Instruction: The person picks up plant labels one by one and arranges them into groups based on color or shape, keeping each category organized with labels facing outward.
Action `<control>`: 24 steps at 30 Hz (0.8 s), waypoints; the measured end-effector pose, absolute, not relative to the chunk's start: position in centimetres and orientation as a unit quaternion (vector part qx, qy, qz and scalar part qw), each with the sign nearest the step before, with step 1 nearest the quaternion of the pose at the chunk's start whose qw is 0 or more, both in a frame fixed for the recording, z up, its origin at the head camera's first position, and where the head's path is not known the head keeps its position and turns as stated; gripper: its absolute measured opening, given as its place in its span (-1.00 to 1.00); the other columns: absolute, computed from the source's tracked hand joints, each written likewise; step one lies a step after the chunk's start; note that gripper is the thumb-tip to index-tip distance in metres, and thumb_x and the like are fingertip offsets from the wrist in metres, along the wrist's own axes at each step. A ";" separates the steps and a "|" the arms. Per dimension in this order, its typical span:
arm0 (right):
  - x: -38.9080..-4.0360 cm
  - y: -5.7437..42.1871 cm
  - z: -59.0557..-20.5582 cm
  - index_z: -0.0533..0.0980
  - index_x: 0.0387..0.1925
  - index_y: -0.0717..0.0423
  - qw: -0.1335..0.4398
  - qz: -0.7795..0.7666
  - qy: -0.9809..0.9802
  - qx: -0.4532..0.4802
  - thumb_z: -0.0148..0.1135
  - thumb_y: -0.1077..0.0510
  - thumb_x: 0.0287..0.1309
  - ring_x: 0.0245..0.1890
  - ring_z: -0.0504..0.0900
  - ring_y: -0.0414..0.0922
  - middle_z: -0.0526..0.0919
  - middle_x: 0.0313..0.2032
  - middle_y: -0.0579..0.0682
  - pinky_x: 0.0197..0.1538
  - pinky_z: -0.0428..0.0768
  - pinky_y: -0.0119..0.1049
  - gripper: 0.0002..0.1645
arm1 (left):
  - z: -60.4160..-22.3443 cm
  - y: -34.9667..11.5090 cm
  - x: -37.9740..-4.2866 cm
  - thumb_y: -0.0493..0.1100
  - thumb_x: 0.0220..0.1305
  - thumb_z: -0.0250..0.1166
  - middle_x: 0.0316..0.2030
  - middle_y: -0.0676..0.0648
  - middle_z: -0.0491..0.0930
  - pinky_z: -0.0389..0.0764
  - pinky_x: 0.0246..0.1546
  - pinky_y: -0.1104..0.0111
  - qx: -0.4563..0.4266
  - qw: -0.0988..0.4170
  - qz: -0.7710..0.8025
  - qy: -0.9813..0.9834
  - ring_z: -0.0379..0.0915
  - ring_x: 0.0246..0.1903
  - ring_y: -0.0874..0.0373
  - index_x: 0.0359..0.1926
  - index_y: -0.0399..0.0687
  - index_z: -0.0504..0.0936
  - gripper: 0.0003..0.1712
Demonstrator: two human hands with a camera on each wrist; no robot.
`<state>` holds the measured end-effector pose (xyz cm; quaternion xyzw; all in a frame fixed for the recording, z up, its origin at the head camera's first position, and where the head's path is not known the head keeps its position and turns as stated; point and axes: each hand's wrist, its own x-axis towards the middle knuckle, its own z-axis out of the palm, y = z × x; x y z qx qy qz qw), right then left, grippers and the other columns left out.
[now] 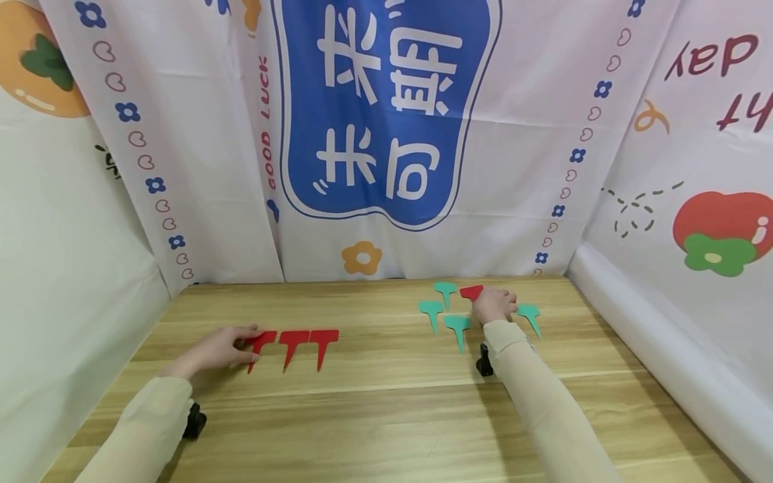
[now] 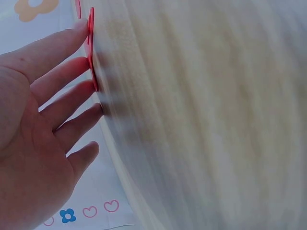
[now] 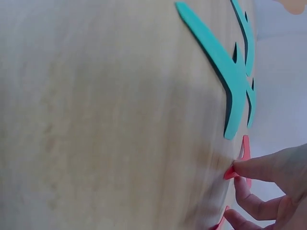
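My left hand point(image 1: 220, 349) lies at the leftmost of 3 red T-shaped plant labels point(image 1: 262, 339) in a row on the table. Its fingers are spread and nearly straight, fingertips on that label's edge in the left wrist view. Beside it lie the middle red label point(image 1: 294, 337) and the right red label point(image 1: 324, 336). Over at the far right, my right hand point(image 1: 495, 306) pinches another red plant label point(image 3: 246, 149) by its stem between thumb and finger. A further red piece point(image 3: 220, 223) shows below those fingers, partly hidden.
Several teal T-shaped plant labels lie around the right hand: a back one point(image 1: 445, 288), a left one point(image 1: 431, 308), a front one point(image 1: 457, 325) and a right one point(image 1: 529, 311). The wooden table point(image 1: 374, 416) meets a printed cloth point(image 1: 229, 248) at back and sides.
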<state>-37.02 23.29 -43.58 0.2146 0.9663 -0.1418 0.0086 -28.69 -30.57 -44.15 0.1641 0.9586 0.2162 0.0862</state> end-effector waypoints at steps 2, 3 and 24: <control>-36.9 23.3 -43.5 0.43 -0.01 0.42 0.010 -0.148 0.967 0.209 -0.06 0.14 0.31 0.09 0.25 0.34 0.35 0.02 0.49 0.10 0.37 0.17 -0.59 | -44.2 -30.5 -28.7 0.08 0.10 0.37 0.32 -0.33 0.26 0.21 0.17 -0.28 0.165 0.085 0.215 0.959 0.09 0.28 -0.44 0.23 -0.23 0.45 -0.25; -36.9 23.4 -43.4 0.43 -0.01 0.42 0.010 -0.150 0.967 0.206 -0.05 0.13 0.30 0.10 0.24 0.35 0.35 0.03 0.49 0.10 0.37 0.17 -0.58 | -44.2 -30.5 -28.7 0.08 0.10 0.37 0.32 -0.33 0.26 0.21 0.17 -0.28 0.165 0.085 0.215 0.959 0.09 0.28 -0.44 0.23 -0.23 0.45 -0.26; -36.5 23.6 -43.5 0.52 -0.14 0.31 -0.001 -0.169 0.976 0.138 0.11 0.00 0.23 0.13 0.17 0.43 0.31 0.05 0.52 0.10 0.30 0.31 -0.58 | -44.0 -30.5 -28.5 0.07 0.12 0.36 0.33 -0.33 0.23 0.18 0.17 -0.30 0.161 0.088 0.222 0.958 0.06 0.28 -0.46 0.24 -0.22 0.45 -0.27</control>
